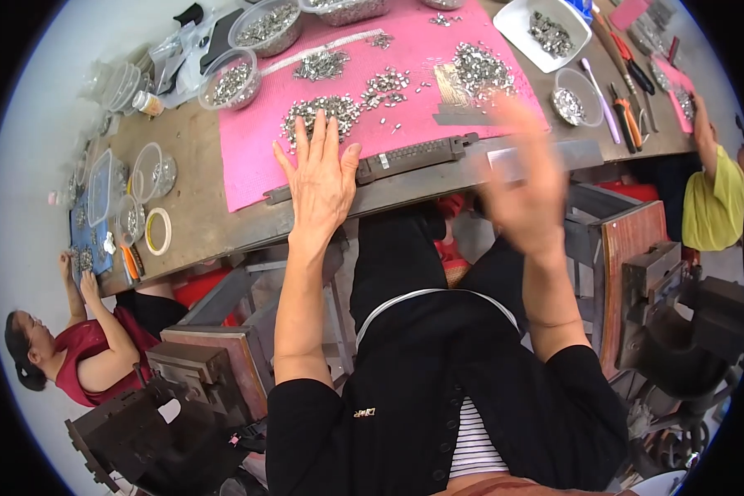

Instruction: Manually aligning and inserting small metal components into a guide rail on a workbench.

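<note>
My left hand [322, 178] lies palm down with its fingers spread. Its fingertips reach the near edge of a pile of small silvery metal pieces [339, 106] on the pink mat [244, 169]. Motion smears my right hand [527, 186], which is over the bench's front edge, so its fingers cannot be made out. Between the hands, a long dark metal fixture [413, 157] runs along the mat's near side. Beyond the right hand is another heap of metal pieces [481, 70], beside a grey and tan strip [455, 95]. Smaller clusters [384, 87] sit between the two heaps.
Clear tubs of metal pieces [231, 83] line the far left. A white tray [512, 21], a round cup [569, 103] and orange-handled pliers [632, 124] are right. A tape roll [158, 231] lies left. Co-workers sit at both sides; vises [198, 372] stand below the bench.
</note>
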